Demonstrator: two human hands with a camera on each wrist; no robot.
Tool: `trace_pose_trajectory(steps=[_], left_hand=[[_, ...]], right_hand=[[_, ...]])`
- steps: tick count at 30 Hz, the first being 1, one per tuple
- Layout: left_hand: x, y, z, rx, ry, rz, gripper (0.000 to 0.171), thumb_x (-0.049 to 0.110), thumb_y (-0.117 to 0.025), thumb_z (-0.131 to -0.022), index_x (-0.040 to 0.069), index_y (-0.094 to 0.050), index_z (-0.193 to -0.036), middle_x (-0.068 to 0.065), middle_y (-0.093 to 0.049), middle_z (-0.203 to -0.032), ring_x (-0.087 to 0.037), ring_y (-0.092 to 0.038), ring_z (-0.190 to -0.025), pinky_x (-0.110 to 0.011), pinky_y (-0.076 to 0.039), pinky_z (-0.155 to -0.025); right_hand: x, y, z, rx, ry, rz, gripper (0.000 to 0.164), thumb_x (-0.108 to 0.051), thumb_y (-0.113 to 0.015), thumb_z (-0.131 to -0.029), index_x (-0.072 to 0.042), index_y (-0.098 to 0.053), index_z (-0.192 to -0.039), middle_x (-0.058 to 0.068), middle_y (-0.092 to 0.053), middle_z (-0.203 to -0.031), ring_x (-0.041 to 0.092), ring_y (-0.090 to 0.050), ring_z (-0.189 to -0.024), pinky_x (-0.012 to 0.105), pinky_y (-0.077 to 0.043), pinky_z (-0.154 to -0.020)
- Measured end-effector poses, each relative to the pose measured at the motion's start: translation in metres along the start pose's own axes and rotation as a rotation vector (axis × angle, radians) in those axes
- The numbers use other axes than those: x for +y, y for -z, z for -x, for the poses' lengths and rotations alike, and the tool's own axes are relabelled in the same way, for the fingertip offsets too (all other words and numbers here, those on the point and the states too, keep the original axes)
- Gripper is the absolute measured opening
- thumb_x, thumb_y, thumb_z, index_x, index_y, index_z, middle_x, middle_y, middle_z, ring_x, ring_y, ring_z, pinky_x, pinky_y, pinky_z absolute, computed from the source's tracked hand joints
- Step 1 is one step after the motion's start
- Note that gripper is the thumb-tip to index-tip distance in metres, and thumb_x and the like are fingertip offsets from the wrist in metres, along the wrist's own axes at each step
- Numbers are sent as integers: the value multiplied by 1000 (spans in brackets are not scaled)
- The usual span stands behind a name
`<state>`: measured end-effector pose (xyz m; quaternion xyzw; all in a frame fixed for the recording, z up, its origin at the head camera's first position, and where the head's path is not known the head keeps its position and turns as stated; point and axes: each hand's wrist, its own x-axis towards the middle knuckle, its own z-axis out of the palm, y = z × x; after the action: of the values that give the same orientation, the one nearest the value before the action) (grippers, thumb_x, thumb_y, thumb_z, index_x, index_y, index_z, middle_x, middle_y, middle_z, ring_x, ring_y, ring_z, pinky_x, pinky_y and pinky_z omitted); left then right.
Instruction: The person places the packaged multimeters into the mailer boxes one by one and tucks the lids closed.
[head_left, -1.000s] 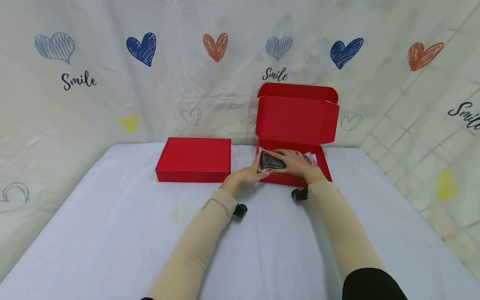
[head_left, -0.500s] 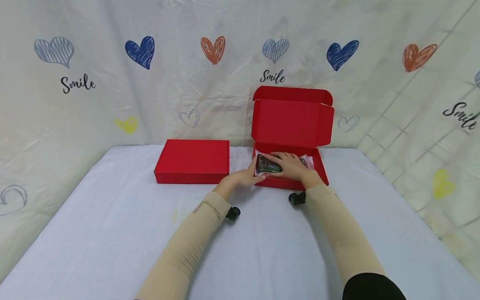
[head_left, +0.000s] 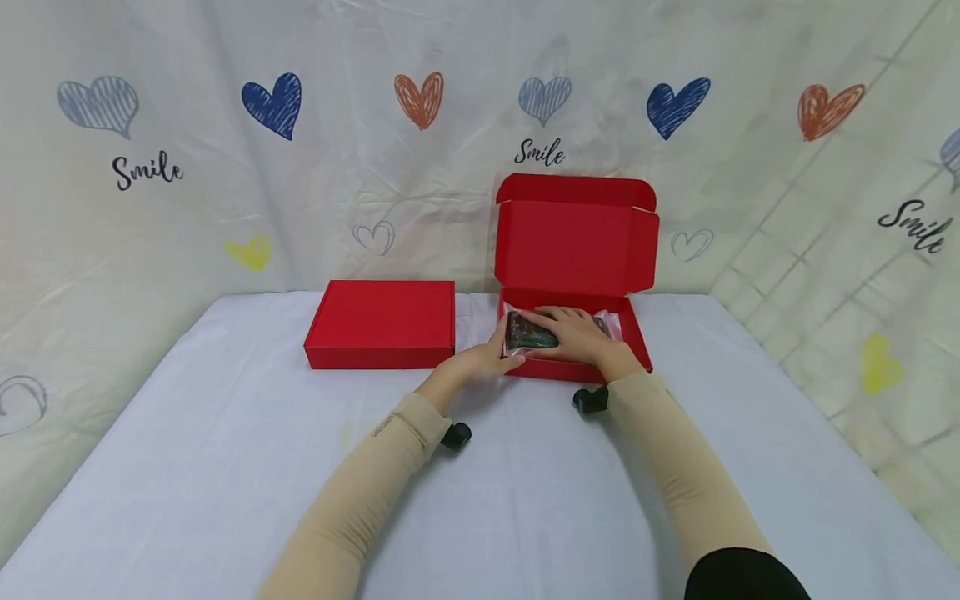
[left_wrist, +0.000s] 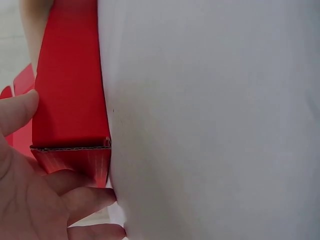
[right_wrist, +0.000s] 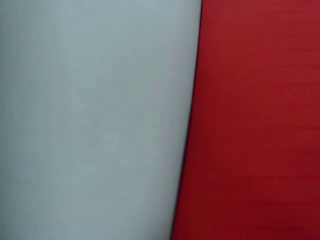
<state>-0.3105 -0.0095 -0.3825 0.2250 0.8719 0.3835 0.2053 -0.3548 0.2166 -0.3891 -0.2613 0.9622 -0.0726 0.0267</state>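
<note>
In the head view, a dark packet in clear plastic wrap with pinkish edges (head_left: 531,332) lies inside an open red cardboard box (head_left: 640,333). My right hand (head_left: 573,337) lies across the packet, thumb along its near side and fingers over its far side, covering its middle. My left hand (head_left: 480,363) is at the box's front left corner. The left wrist view shows that hand (left_wrist: 30,190) with its thumb at the top front edge and its fingers spread along the side wall. The right wrist view holds only red box wall (right_wrist: 260,125) and white cloth.
A shut red box (head_left: 382,321) stands left of the open one. The open box's lid (head_left: 577,246) rises upright against the patterned backdrop (head_left: 457,167). White cloth (head_left: 225,467) covers the table.
The head view has shifted slightly, so everything sits a little further left. Both hands stay at the box and packet, with the left forearm swung slightly left.
</note>
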Motion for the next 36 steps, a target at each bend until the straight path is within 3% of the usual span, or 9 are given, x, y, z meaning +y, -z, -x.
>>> trace_pose_trajectory(steps=[9,13,19,26,31,36], left_hand=[[-2,-1,4,-4,22,-8,91,39,-53,-106,13,12,-164,-19,-28,-164,-34,-45,-135,-51,-39,-113],[-2,2,5,-22,24,18,93,40,-55,-103,14,10,-164,-18,-25,-165,-34,-39,-139,-52,-37,-114],[2,11,9,-11,51,29,90,42,-57,-102,12,-1,-166,-16,-23,-167,-36,-28,-149,-54,-31,-118],[4,23,12,130,6,111,80,34,-59,-103,12,-14,-165,-18,-31,-164,-35,-32,-149,-57,-35,-115],[4,27,10,260,-54,214,69,28,-57,-104,13,-24,-164,-15,-34,-163,-34,-34,-148,-55,-38,-114],[-2,28,-1,370,-124,346,61,24,-55,-105,11,-32,-161,-13,-38,-161,-34,-38,-147,-47,-39,-114]], right_hand=[[1,-1,2,-25,-14,-20,91,-49,-76,-88,-24,-31,-163,20,-34,-160,42,-30,-145,67,-19,-118],[1,5,6,-32,-19,-91,94,-51,-77,-86,-26,-29,-163,19,-30,-163,41,-27,-147,69,-17,-117],[3,15,15,1,-26,-184,90,-49,-78,-87,-27,-34,-162,17,-31,-163,41,-29,-147,69,-37,-108],[7,27,32,92,-63,-299,68,-38,-74,-95,-18,-48,-154,17,-42,-156,39,-40,-140,60,-49,-101],[16,34,46,202,-67,-272,50,-26,-73,-97,-10,-61,-143,18,-56,-143,37,-51,-129,59,-50,-99],[27,38,59,291,-116,-269,43,-21,-71,-98,-6,-64,-138,20,-59,-135,40,-52,-124,62,-51,-95]])
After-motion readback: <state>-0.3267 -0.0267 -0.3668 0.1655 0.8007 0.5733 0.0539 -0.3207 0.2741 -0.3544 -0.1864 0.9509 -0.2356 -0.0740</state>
